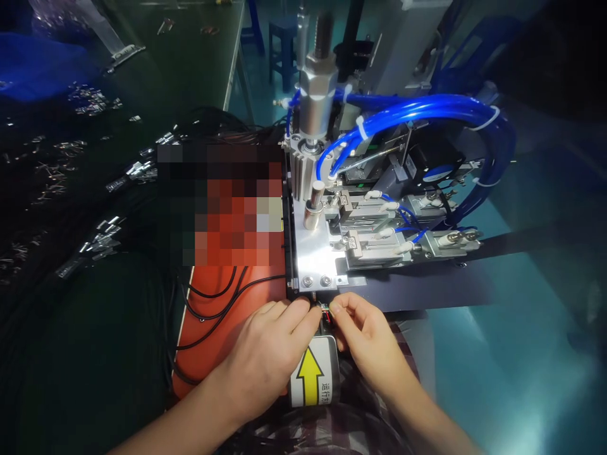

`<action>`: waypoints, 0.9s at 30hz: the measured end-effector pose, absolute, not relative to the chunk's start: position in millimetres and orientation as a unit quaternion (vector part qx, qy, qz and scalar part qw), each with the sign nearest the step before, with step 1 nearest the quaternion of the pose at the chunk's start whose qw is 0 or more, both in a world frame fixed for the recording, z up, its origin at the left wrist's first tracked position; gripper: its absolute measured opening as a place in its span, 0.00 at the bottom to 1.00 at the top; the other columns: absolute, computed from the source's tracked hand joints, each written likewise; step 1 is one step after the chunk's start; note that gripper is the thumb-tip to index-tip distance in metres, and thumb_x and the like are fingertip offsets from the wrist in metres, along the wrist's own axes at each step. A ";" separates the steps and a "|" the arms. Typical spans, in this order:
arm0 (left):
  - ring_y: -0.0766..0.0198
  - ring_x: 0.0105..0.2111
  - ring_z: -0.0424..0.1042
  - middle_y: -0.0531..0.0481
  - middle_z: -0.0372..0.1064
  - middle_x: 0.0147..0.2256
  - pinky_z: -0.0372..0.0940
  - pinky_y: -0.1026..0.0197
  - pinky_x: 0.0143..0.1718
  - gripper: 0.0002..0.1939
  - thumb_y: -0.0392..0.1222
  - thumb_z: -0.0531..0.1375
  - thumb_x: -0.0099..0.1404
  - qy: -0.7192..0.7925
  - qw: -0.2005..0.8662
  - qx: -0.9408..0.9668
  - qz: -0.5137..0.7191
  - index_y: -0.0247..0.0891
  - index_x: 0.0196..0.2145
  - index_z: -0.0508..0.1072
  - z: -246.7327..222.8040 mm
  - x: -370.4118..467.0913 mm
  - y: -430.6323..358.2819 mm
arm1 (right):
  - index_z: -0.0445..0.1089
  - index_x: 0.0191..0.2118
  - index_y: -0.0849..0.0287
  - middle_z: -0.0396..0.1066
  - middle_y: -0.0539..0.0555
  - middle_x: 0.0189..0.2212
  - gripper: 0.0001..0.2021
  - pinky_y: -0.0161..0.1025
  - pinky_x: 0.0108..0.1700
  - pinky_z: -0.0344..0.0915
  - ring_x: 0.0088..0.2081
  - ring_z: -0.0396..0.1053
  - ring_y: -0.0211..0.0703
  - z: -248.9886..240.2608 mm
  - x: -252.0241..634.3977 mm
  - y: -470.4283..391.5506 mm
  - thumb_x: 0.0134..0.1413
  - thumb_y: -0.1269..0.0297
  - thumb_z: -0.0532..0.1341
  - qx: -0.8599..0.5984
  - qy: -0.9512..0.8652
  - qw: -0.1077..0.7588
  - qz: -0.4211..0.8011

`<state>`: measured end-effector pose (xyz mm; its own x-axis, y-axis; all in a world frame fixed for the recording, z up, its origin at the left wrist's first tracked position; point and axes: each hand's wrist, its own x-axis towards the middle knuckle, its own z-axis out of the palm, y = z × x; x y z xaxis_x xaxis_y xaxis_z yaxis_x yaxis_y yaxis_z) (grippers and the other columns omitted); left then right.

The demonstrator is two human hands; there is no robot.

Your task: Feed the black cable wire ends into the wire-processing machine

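Observation:
A small metal connector (324, 308) with bits of red and green sits between my hands, just below the front edge of the machine's bright metal plate (317, 256). My right hand (368, 338) pinches it from the right with thumb and forefinger. From the left, my left hand (270, 347) closes its thumb and fingers on the connector's other side; its fingertips are partly hidden against the machine. Just under the hands is a white label with a yellow arrow (310, 376). Black cables (222, 309) run over an orange-red surface (256, 284) left of my left hand.
Pneumatic cylinders (374, 249) and looped blue air hoses (427, 104) fill the machine's right side. A tall metal shaft (317, 95) rises above the plate. Bundles of cables with shiny metal connectors (97, 243) lie on the dark table at left. A blue stool (283, 50) stands behind.

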<state>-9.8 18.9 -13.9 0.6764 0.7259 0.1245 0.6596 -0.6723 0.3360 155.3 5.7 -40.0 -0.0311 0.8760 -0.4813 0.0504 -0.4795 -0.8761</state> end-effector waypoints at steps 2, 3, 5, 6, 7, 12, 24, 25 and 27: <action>0.58 0.25 0.65 0.44 0.69 0.32 0.64 0.56 0.25 0.14 0.29 0.50 0.64 0.382 0.130 0.907 0.116 0.28 0.46 0.69 -12.5 -9.0 18.7 | 0.60 0.27 0.57 0.56 0.45 0.20 0.11 0.33 0.21 0.53 0.20 0.55 0.36 -41.1 155.3 4.7 0.58 0.57 0.54 -0.625 -0.426 0.334 0.562; 0.58 0.26 0.65 0.44 0.69 0.32 0.64 0.56 0.25 0.14 0.29 0.50 0.64 0.382 0.129 0.909 0.109 0.28 0.46 0.69 -11.7 -8.6 18.6 | 0.60 0.27 0.57 0.57 0.45 0.21 0.11 0.33 0.23 0.54 0.22 0.56 0.37 -41.3 155.3 4.2 0.59 0.59 0.54 -0.634 -0.456 0.332 0.529; 0.57 0.27 0.66 0.45 0.69 0.32 0.65 0.55 0.26 0.14 0.29 0.50 0.64 0.382 0.124 0.911 0.098 0.28 0.45 0.70 -10.2 -7.8 18.3 | 0.60 0.27 0.56 0.59 0.47 0.22 0.10 0.34 0.25 0.55 0.24 0.58 0.39 -41.0 154.8 3.2 0.60 0.62 0.53 -0.648 -0.516 0.322 0.459; 0.57 0.27 0.66 0.45 0.69 0.32 0.66 0.55 0.26 0.14 0.28 0.50 0.64 0.382 0.122 0.911 0.093 0.28 0.45 0.70 -9.6 -7.4 18.3 | 0.60 0.27 0.56 0.60 0.47 0.23 0.10 0.35 0.26 0.55 0.25 0.59 0.40 -40.6 154.5 2.8 0.60 0.63 0.52 -0.655 -0.538 0.313 0.429; 0.57 0.27 0.67 0.44 0.69 0.32 0.66 0.55 0.26 0.14 0.28 0.50 0.64 0.380 0.122 0.912 0.092 0.28 0.45 0.70 -9.0 -7.2 18.4 | 0.60 0.28 0.56 0.61 0.48 0.24 0.09 0.35 0.26 0.54 0.25 0.59 0.40 -40.1 154.2 2.5 0.60 0.64 0.52 -0.661 -0.555 0.301 0.406; 0.56 0.27 0.66 0.44 0.69 0.32 0.66 0.55 0.25 0.15 0.28 0.49 0.63 0.373 0.116 0.916 0.092 0.28 0.45 0.69 -8.8 -7.7 19.9 | 0.60 0.28 0.56 0.63 0.48 0.24 0.09 0.35 0.27 0.54 0.26 0.60 0.41 -39.6 154.1 2.4 0.60 0.65 0.52 -0.669 -0.576 0.271 0.383; 0.56 0.32 0.68 0.44 0.67 0.36 0.68 0.55 0.29 0.19 0.26 0.50 0.61 0.438 0.145 0.887 0.035 0.34 0.48 0.67 -6.6 -7.5 16.3 | 0.62 0.28 0.57 0.55 0.44 0.19 0.12 0.33 0.21 0.51 0.20 0.53 0.36 -43.8 162.7 6.7 0.57 0.56 0.55 -0.611 -0.418 0.302 0.601; 0.56 0.33 0.68 0.44 0.67 0.38 0.68 0.55 0.31 0.20 0.26 0.50 0.60 0.443 0.152 0.883 0.023 0.35 0.49 0.67 -4.5 -7.7 16.1 | 0.63 0.29 0.58 0.55 0.44 0.19 0.12 0.33 0.20 0.50 0.19 0.52 0.36 -43.1 164.3 6.2 0.57 0.55 0.55 -0.612 -0.416 0.299 0.602; 0.56 0.35 0.67 0.44 0.67 0.39 0.68 0.55 0.34 0.21 0.25 0.51 0.60 0.439 0.168 0.882 0.005 0.36 0.50 0.65 -1.6 -8.2 16.1 | 0.66 0.32 0.58 0.58 0.45 0.19 0.11 0.33 0.20 0.51 0.19 0.53 0.37 -41.0 166.3 5.7 0.57 0.55 0.56 -0.627 -0.437 0.303 0.569</action>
